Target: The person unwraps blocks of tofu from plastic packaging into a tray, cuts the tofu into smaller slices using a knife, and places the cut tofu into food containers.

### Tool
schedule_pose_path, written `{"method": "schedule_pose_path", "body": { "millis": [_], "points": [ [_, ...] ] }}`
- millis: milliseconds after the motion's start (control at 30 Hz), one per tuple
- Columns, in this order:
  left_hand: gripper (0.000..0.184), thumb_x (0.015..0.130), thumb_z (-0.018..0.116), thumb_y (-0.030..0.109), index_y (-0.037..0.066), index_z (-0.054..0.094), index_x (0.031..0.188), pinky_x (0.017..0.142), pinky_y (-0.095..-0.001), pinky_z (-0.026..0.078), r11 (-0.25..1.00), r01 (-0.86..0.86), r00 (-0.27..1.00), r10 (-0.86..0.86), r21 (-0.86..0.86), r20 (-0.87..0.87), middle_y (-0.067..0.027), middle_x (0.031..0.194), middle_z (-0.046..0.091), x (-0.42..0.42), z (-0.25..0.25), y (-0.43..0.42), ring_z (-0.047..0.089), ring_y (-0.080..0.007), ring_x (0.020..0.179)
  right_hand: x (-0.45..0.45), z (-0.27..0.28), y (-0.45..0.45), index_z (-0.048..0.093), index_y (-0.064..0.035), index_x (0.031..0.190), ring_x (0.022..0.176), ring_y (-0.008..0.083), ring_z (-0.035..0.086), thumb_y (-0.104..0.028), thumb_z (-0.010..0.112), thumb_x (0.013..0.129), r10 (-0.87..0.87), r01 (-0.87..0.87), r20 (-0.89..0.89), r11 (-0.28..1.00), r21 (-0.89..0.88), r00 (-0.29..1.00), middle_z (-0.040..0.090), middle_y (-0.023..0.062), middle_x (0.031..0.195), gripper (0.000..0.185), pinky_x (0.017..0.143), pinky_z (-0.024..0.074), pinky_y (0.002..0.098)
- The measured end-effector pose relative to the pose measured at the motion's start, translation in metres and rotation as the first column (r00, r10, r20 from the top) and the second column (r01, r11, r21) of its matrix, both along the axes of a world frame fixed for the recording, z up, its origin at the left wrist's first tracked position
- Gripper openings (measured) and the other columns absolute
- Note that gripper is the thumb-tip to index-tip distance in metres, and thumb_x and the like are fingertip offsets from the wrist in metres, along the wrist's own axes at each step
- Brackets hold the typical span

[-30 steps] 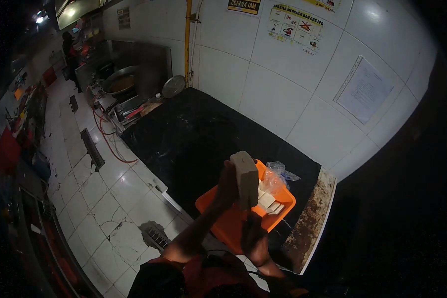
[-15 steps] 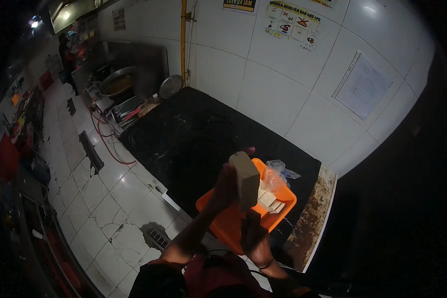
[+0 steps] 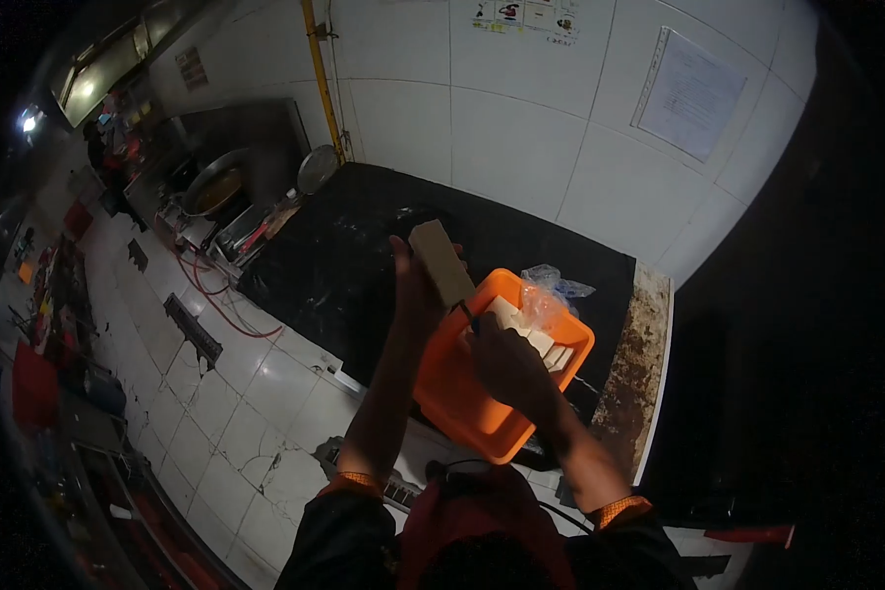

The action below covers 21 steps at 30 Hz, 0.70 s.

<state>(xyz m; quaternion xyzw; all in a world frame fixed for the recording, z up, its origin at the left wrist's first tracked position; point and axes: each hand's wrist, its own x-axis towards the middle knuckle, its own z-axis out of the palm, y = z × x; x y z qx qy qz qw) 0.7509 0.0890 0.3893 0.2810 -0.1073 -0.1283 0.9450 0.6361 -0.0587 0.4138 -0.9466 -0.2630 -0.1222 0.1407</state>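
One wall (image 3: 531, 128): white tiles rose behind everything, with a printed sheet (image 3: 693, 93) in a clear sleeve fixed high on the right.
Floor (image 3: 241, 393): pale tiles, cracked in places, ran off to my left past a dark drain grate (image 3: 193, 329).
Surface (image 3: 364, 216): a black covering lay over most of it; the strip (image 3: 624, 403) at its right end was bare, brown and stained.
Far person (image 3: 108, 172): someone in dark clothes stood well apart, down the room by the cooking gear.
Wok (image 3: 216, 187): it sat beyond the surface's left end, with something brownish inside.
Tub (image 3: 462, 393): bright orange, it was at the front of the surface, under the worker's forearms.
Left hand (image 3: 418, 300): its grip was wrapped around the block, thumb standing up to the left, fingertips showing behind.
Right hand (image 3: 506, 354): it was bent inward over the tub, near the block's lower end; a small dark thing (image 3: 465, 312) poked out by the fingertips, and I couldn't tell whether the grip held it.
Plastic bag (image 3: 551, 288): clear and crumpled, it hung over the tub's far rim.
Block (image 3: 441, 264): beige and oblong, it was held up tilted above the surface, just beside the tub.
Pieces (image 3: 539, 341): pale, flat-sided, several lay together in the tub's far end.
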Motion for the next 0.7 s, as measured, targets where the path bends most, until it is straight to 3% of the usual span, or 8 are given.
{"method": "schedule_pose_path", "body": {
  "millis": [67,133,200,333,433,500,633,700],
  "points": [
    [0.074,0.089,0.019,0.071,0.015,0.044,0.13,0.071,-0.0396,0.051,0.991,-0.08,0.996,0.085,0.11,-0.04,-0.0069,0.096,0.057,-0.006,0.01,-0.003,0.059,-0.0192,0.082,0.0,-0.002,-0.001,0.056,-0.0028,0.102,0.069,0.0321,0.063,-0.012,0.048,0.09,-0.033,0.032,-0.059,0.999,-0.015,0.998,0.05,0.0217,0.099,0.018,0.059,0.0535,0.0411],
    [0.073,0.089,0.02,0.07,0.015,0.045,0.13,0.071,-0.0392,0.051,0.993,-0.073,0.997,0.076,0.09,-0.03,-0.0065,0.094,0.056,-0.003,0.006,-0.005,0.059,-0.019,0.082,0.0,-0.003,0.001,0.056,-0.0029,0.103,0.071,0.0338,0.064,-0.012,0.048,0.09,-0.054,0.051,-0.107,0.998,-0.033,0.993,0.05,0.0225,0.1,0.018,0.06,0.0535,0.0424],
    [0.072,0.09,0.022,0.07,0.014,0.045,0.129,0.071,-0.0388,0.051,0.995,-0.073,0.997,0.074,0.067,-0.014,-0.0062,0.093,0.055,-0.004,0.01,-0.008,0.058,-0.0188,0.082,0.0,-0.003,0.002,0.056,-0.003,0.103,0.073,0.0365,0.063,-0.013,0.047,0.091,-0.055,0.07,-0.194,0.995,0.075,0.979,0.049,0.0231,0.101,0.018,0.064,0.0526,0.0459],
    [0.07,0.09,0.024,0.069,0.014,0.046,0.128,0.071,-0.0382,0.05,0.991,-0.107,0.994,0.109,0.084,-0.021,-0.0061,0.095,0.053,-0.011,0.02,-0.014,0.055,-0.0188,0.082,-0.002,-0.001,0.003,0.05,0.0002,0.105,0.075,0.0391,0.063,-0.018,0.046,0.094,-0.046,0.073,-0.168,0.985,0.157,0.985,0.053,0.0249,0.096,0.022,0.066,0.0512,0.049],
    [0.069,0.09,0.026,0.069,0.014,0.046,0.127,0.071,-0.0378,0.05,0.992,-0.103,0.994,0.104,0.078,-0.018,-0.0057,0.094,0.053,-0.01,0.021,-0.017,0.055,-0.0181,0.081,-0.004,0.01,0.005,0.043,0.0025,0.106,0.078,0.041,0.063,-0.023,0.044,0.096,-0.079,0.161,-0.319,0.958,0.239,0.944,0.059,0.0261,0.087,0.028,0.066,0.0506,0.0497],
    [0.069,0.089,0.028,0.069,0.014,0.046,0.127,0.071,-0.0374,0.051,0.991,-0.108,0.994,0.11,0.077,-0.021,-0.0051,0.093,0.053,-0.01,0.02,-0.018,0.056,-0.0173,0.079,-0.003,0.001,0.007,0.038,0.003,0.106,0.077,0.0432,0.063,-0.026,0.044,0.096,-0.104,0.199,-0.316,0.938,0.285,0.943,0.063,0.026,0.078,0.031,0.065,0.0502,0.0504],
    [0.068,0.087,0.034,0.07,0.014,0.048,0.122,0.065,-0.0332,0.052,0.992,-0.108,0.994,0.109,0.066,-0.024,-0.0023,0.088,0.054,-0.007,0.017,-0.019,0.058,-0.0147,0.072,0.0,-0.015,0.006,0.039,0.0021,0.106,0.076,0.044,0.063,-0.024,0.045,0.095,-0.076,0.15,-0.235,0.936,0.319,0.969,0.063,0.0263,0.079,0.029,0.066,0.0499,0.0512],
    [0.068,0.086,0.036,0.07,0.013,0.048,0.12,0.063,-0.0318,0.052,0.99,-0.117,0.993,0.119,0.083,-0.014,-0.0014,0.086,0.054,-0.004,0.018,-0.021,0.058,-0.0141,0.07,0.002,-0.019,0.008,0.039,0.0019,0.106,0.073,0.0444,0.063,-0.022,0.045,0.095,-0.096,0.212,-0.303,0.902,0.376,0.948,0.062,0.0266,0.079,0.027,0.065,0.0497,0.0518]
  ]
}}
